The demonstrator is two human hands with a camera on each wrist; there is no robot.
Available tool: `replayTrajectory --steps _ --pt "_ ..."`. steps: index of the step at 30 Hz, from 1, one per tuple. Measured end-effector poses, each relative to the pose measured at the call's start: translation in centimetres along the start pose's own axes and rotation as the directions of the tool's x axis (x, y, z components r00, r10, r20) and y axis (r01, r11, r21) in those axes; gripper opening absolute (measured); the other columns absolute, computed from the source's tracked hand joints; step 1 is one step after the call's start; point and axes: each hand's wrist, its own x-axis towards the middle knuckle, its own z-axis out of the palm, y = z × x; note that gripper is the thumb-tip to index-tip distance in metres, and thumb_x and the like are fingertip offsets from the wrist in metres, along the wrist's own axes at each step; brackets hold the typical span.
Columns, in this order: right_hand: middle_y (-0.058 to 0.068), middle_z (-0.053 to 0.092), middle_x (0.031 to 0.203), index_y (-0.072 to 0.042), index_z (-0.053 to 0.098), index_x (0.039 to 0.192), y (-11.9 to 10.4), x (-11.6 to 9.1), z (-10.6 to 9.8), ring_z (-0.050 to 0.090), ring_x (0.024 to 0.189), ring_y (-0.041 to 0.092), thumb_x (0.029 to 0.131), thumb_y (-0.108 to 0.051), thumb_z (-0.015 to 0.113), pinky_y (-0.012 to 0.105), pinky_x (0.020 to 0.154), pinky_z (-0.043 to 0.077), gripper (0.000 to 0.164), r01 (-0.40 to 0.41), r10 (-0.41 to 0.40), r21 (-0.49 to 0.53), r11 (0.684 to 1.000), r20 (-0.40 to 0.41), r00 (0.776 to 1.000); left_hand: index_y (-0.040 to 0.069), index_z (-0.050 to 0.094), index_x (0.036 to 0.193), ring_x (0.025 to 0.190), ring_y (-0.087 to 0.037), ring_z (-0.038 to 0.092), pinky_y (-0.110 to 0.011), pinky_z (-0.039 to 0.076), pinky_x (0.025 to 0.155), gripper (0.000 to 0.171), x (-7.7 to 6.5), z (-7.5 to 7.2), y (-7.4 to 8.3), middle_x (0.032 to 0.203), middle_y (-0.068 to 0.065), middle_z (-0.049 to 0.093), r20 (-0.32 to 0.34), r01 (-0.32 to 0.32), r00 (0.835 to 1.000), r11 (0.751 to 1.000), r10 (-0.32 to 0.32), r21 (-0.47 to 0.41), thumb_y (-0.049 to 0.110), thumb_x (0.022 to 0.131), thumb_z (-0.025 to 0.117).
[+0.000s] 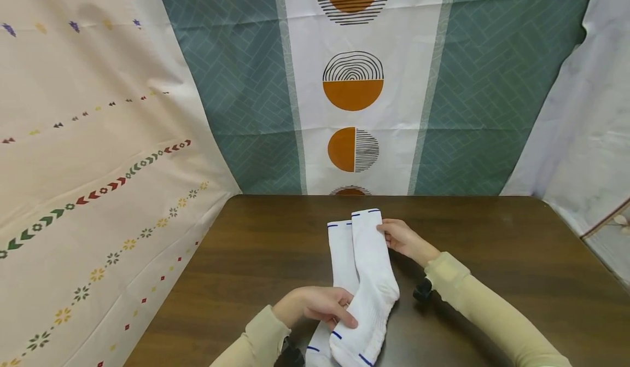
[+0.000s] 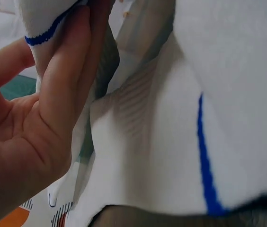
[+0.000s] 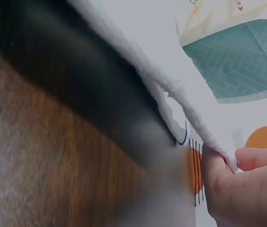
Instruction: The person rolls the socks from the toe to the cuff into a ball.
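Observation:
Two white socks with blue stripes overlap at the front middle of the table in the head view. The upper sock [image 1: 370, 274] lies partly over the lower sock [image 1: 341, 249], its heel toward the right. My left hand [image 1: 322, 306] pinches the upper sock near its toe end, thumb on top; in the left wrist view, fingers [image 2: 65, 71] hold white cloth by a blue stripe. With thumb and fingers, my right hand [image 1: 401, 238] pinches the upper sock's right edge near the cuff. The right wrist view shows the sock's edge [image 3: 171, 85] raised above the table.
A dark brown wooden table [image 1: 275, 246] spreads beneath the socks. Behind it hangs a green and white patterned cloth [image 1: 364, 39]. Cream embroidered cloth [image 1: 98, 153] hangs along the left side, and pale cloth [image 1: 590, 126] along the right.

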Motion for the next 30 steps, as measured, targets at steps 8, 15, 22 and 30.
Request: replayTrajectory --steps 8,15,22,30 --pt "-0.002 0.061 0.087 0.012 0.034 0.136 0.2 0.2 1.1 0.058 0.074 0.008 0.102 -0.005 0.036 0.020 0.066 0.049 0.038 -0.006 0.006 0.004 1.000 0.050 0.999 0.010 0.058 0.089 0.063 -0.002 0.062 -0.018 0.049 0.053 0.013 -1.1 -0.3 -0.2 0.071 0.006 0.067 -0.012 0.025 1.000 1.000 -0.025 0.011 0.004 0.096 0.049" --pt "0.000 0.059 0.090 0.013 0.033 0.137 0.1 0.3 1.7 0.056 0.075 0.008 0.102 -0.005 0.035 0.020 0.067 0.049 0.040 -0.002 0.002 0.002 1.000 0.066 0.998 0.011 0.058 0.085 0.062 -0.001 0.062 -0.018 0.050 0.054 0.016 -1.8 -0.5 -0.7 0.068 0.007 0.067 -0.011 0.020 1.000 1.000 -0.021 -0.010 0.008 0.097 0.048" --pt "0.001 0.057 0.088 0.013 0.036 0.133 -0.2 0.3 2.1 0.053 0.073 0.008 0.101 -0.003 0.036 0.018 0.065 0.050 0.036 0.002 -0.002 0.005 1.000 0.038 0.999 0.012 0.059 0.091 0.064 -0.001 0.064 -0.018 0.052 0.055 0.014 -2.1 -0.9 -1.3 0.073 0.007 0.069 0.026 -0.009 1.000 0.999 0.010 -0.039 0.008 0.097 0.047" --pt "0.003 0.057 0.089 0.013 0.038 0.131 -0.5 0.4 3.3 0.054 0.074 0.010 0.101 -0.003 0.037 0.019 0.066 0.050 0.034 -0.002 0.002 -0.006 1.000 0.056 0.998 0.011 0.059 0.090 0.066 -0.001 0.065 -0.020 0.053 0.056 0.014 -2.7 -1.5 -2.0 0.074 0.006 0.070 0.045 0.025 0.999 0.999 -0.024 -0.023 0.008 0.097 0.047"
